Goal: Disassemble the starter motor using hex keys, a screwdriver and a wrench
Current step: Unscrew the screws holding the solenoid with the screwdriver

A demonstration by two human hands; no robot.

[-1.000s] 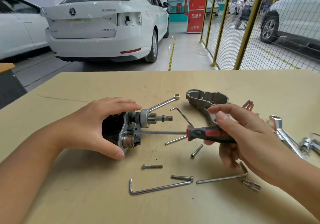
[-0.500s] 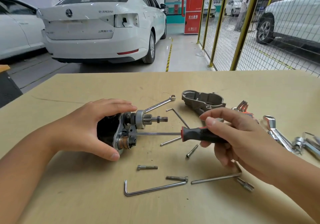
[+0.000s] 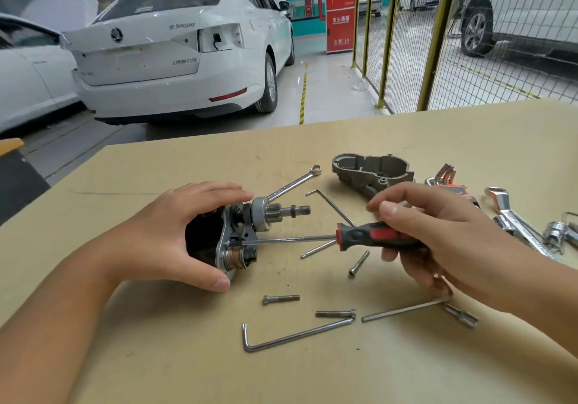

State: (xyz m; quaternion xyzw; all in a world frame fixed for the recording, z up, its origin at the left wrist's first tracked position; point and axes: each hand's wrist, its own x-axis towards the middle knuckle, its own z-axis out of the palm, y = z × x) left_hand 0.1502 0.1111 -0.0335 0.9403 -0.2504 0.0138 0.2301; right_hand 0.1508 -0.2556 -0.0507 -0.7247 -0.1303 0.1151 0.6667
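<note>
Mid-table, left hand [image 3: 175, 235] grips starter motor [image 3: 237, 238], right hand [image 3: 438, 241] grips screwdriver [image 3: 369, 235]; loose bolts just beside.

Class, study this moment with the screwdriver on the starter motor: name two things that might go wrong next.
The screwdriver tip sits at the starter motor plate while the left hand grips beside it; a slip might jab the fingers.

A loose bolt lies below the right hand; a nudge might roll it.

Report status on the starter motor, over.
Left hand grips starter motor on the table. Right hand holds screwdriver, tip seated on motor's end plate. Loose bolts and hex keys nearby, none blocking.
</note>
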